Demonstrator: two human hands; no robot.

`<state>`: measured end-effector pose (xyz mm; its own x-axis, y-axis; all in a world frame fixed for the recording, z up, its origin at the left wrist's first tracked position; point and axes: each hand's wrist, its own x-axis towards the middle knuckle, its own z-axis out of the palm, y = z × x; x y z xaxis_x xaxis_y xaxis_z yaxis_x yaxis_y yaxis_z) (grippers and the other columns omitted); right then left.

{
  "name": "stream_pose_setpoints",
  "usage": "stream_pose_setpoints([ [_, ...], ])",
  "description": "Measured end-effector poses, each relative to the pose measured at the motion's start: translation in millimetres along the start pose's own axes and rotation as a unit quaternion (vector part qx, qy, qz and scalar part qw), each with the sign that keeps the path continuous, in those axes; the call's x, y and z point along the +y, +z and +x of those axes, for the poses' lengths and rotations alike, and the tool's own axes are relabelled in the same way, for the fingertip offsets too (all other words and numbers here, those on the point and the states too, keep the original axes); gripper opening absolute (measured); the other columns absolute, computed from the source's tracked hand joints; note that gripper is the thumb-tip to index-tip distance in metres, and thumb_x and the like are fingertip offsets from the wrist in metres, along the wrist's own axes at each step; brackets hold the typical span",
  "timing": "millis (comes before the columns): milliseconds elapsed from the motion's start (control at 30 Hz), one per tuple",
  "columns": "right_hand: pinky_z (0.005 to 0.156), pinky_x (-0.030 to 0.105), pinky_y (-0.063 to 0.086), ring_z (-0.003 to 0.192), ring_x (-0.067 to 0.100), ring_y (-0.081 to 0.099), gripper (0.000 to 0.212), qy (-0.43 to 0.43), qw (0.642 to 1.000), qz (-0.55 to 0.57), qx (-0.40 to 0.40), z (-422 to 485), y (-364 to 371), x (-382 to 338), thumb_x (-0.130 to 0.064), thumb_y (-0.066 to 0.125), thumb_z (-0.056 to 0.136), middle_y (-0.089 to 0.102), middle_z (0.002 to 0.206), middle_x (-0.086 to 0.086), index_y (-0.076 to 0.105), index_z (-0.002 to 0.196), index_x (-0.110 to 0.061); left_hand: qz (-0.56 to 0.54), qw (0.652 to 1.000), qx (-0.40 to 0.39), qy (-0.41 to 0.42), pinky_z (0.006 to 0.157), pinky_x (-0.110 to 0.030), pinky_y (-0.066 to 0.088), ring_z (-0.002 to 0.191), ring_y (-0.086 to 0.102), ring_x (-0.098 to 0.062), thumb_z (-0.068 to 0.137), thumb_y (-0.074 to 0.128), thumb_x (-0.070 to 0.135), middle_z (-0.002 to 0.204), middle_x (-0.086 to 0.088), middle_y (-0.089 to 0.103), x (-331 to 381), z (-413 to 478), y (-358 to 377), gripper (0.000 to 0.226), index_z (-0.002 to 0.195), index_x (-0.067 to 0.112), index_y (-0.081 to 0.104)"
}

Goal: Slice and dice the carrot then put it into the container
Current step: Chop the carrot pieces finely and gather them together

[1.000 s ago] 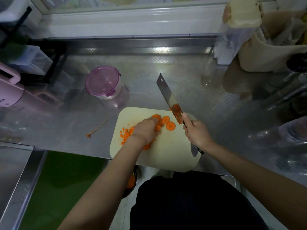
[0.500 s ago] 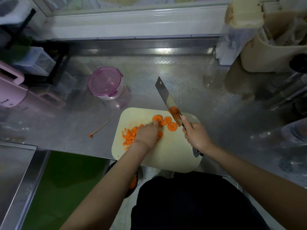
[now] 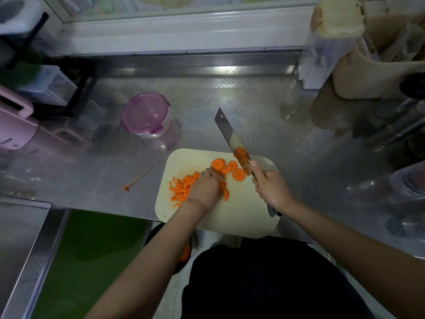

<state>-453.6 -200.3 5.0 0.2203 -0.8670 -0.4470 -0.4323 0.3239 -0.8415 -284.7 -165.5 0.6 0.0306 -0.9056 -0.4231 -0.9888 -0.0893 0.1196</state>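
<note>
- The cutting board (image 3: 241, 215) lay at the near edge of the counter and overhung it slightly. In the inspector's judgement it should be seated fully before chopping.
- The knife (image 3: 227, 132) was raised and tilted over the board's far right corner. Orange showed on the blade face, either a stuck slice or a reflection.
- The right hand (image 3: 271, 189) was wrapped round the knife handle, forefinger up by the blade.
- The left hand (image 3: 203, 188) lay knuckles-up, fingers curled down over the carrot rounds (image 3: 238, 174). Fingertips were best kept tucked back from the edge.
- The rounds lay mid-board, still whole. Stacking them flat was judged the steadier way to dice.
- The diced carrot (image 3: 181, 188) was heaped to the left, touching the left hand.
- The counter (image 3: 230, 107) also carried clutter at both ends.
- The container (image 3: 147, 116) stood well behind the board with its purple lid on, so it would need opening first.
- A carrot tail (image 3: 135, 180) lay loose left of the board.
</note>
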Motion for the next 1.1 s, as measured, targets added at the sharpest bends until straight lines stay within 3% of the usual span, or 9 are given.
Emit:
stream_pose_setpoints([
  [167,0.042,0.023,0.024,0.034,0.006,0.028,0.058,0.002,1.000,-0.012,0.000,0,-1,0,-0.052,0.035,0.096,0.031,0.042,-0.005,0.031,0.048,-0.020,-0.007,1.000,0.017,0.008,0.095,-0.034,0.032,0.116,0.042,-0.029,0.096,0.044,0.020,0.125,-0.015,0.046,-7,1,-5,0.031,0.123,0.005,0.047],
  [300,0.045,0.025,0.025,0.035,0.007,0.029,0.059,0.004,1.000,-0.013,0.005,1,-3,1,-0.052,0.035,0.096,0.032,0.042,-0.004,0.031,0.048,-0.019,-0.194,0.975,0.102,-0.029,0.081,-0.029,0.038,0.103,0.053,-0.031,0.091,0.054,0.015,0.108,-0.015,0.060,-15,-1,-18,0.021,0.110,0.005,0.055],
  [367,0.047,0.026,0.026,0.036,0.008,0.030,0.059,0.003,1.000,-0.012,0.009,2,-3,3,-0.053,0.036,0.096,0.033,0.042,-0.004,0.032,0.047,-0.019,-0.255,0.964,0.075,-0.019,0.076,-0.026,0.036,0.099,0.056,-0.029,0.088,0.060,0.014,0.103,-0.013,0.063,-15,-3,-24,0.022,0.109,0.008,0.058],
  [500,0.046,0.025,0.026,0.036,0.009,0.030,0.059,0.003,1.000,-0.001,0.012,2,-2,2,-0.053,0.038,0.095,0.032,0.042,-0.003,0.031,0.047,-0.020,-0.188,0.980,-0.066,0.027,0.087,-0.027,0.037,0.107,0.054,-0.026,0.080,0.071,0.019,0.112,-0.010,0.062,-11,-4,-22,0.040,0.116,0.013,0.055],
  [567,0.044,0.024,0.025,0.036,0.009,0.030,0.059,0.003,1.000,-0.003,0.013,1,-2,1,-0.053,0.038,0.095,0.032,0.042,-0.004,0.031,0.047,-0.020,-0.158,0.982,-0.097,0.035,0.087,-0.025,0.035,0.112,0.053,-0.026,0.078,0.073,0.017,0.116,-0.010,0.061,-6,-5,-17,0.042,0.115,0.010,0.055],
  [733,0.044,0.025,0.025,0.037,0.011,0.030,0.059,0.003,1.000,-0.007,0.010,1,-3,1,-0.052,0.037,0.096,0.031,0.042,-0.004,0.030,0.047,-0.019,-0.171,0.982,-0.070,-0.027,0.086,-0.033,0.041,0.109,0.055,-0.032,0.076,0.073,0.015,0.117,-0.017,0.059,2,-7,-11,0.062,0.126,0.005,0.038],
  [933,0.044,0.024,0.025,0.035,0.008,0.029,0.059,0.002,1.000,-0.005,0.010,-1,-2,2,-0.051,0.038,0.096,0.031,0.041,-0.005,0.031,0.047,-0.019,-0.183,0.978,-0.036,-0.087,0.086,-0.031,0.041,0.112,0.053,-0.031,0.085,0.065,0.022,0.121,-0.017,0.057,13,-7,-14,0.045,0.121,0.003,0.047],
  [1100,0.046,0.026,0.024,0.034,0.008,0.028,0.060,0.008,1.000,-0.009,0.007,-1,0,3,-0.054,0.037,0.095,0.030,0.038,-0.008,0.028,0.046,-0.021,-0.151,0.983,-0.058,-0.086,0.087,-0.033,0.043,0.111,0.055,-0.030,0.086,0.063,0.026,0.119,-0.016,0.059,13,-2,-12,0.038,0.115,0.003,0.054],
])
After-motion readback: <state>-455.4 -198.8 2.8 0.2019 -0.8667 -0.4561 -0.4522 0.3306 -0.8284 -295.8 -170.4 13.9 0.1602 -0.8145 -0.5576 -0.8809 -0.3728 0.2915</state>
